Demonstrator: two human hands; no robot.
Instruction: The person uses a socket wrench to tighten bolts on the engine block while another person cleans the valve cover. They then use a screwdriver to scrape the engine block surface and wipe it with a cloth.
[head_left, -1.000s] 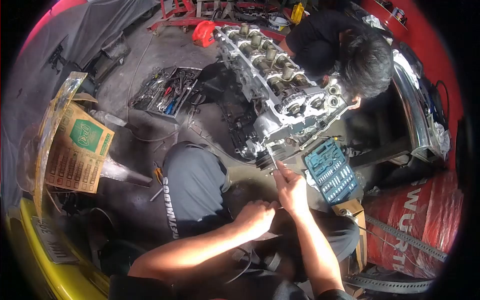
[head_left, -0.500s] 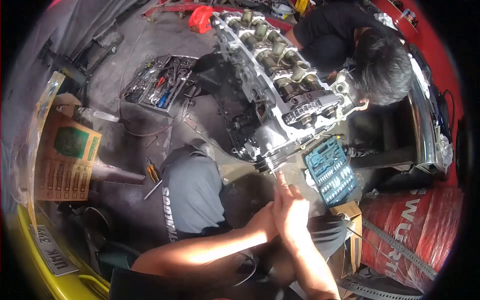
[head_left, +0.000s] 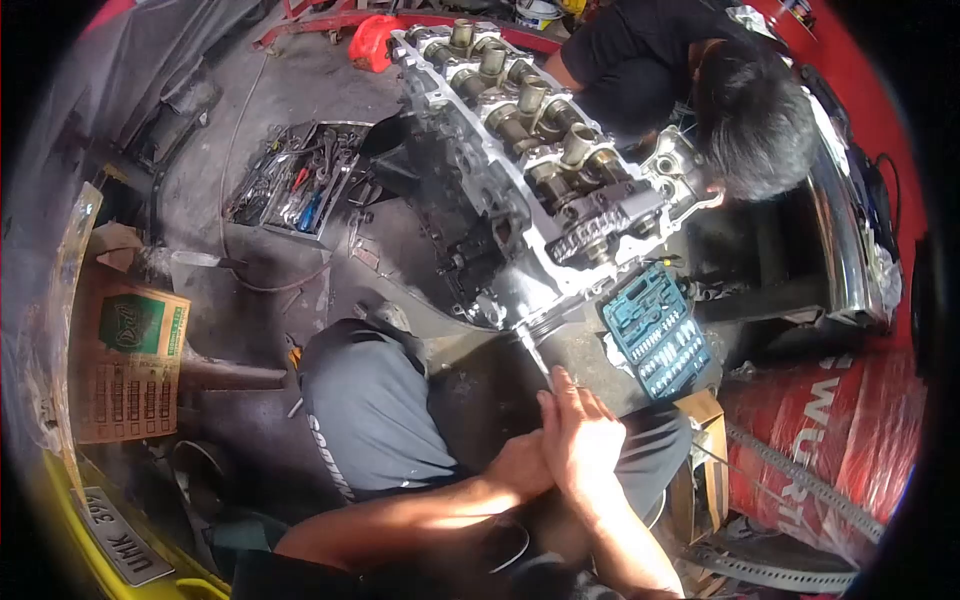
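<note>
My right hand (head_left: 585, 435) lies over a slim shiny metal bar (head_left: 536, 358), with fingers pointing toward the engine. The bar runs from the ribbed pulley (head_left: 545, 328) at the engine's near end back under those fingers. My left hand (head_left: 522, 465) is curled against the heel of my right hand; its fingertips are hidden there. Beyond them stands the engine (head_left: 510, 215), its top uncovered, showing camshafts, a timing chain and several upright metal cylinders. Both hands are between my knees.
A co-worker (head_left: 755, 110) crouches at the engine's right side. An open teal socket set (head_left: 655, 330) lies right of the pulley. A metal tray (head_left: 322, 233) of tools sits left. Nearby are a cardboard box (head_left: 130, 362), a red plastic-wrapped drum (head_left: 830, 440) and a yellow bumper (head_left: 75, 530).
My hands have drawn back slightly from the pulley, and more of the bar shows. The view has shifted a little, so the engine and tray appear further left. The co-worker stays bent over the engine.
</note>
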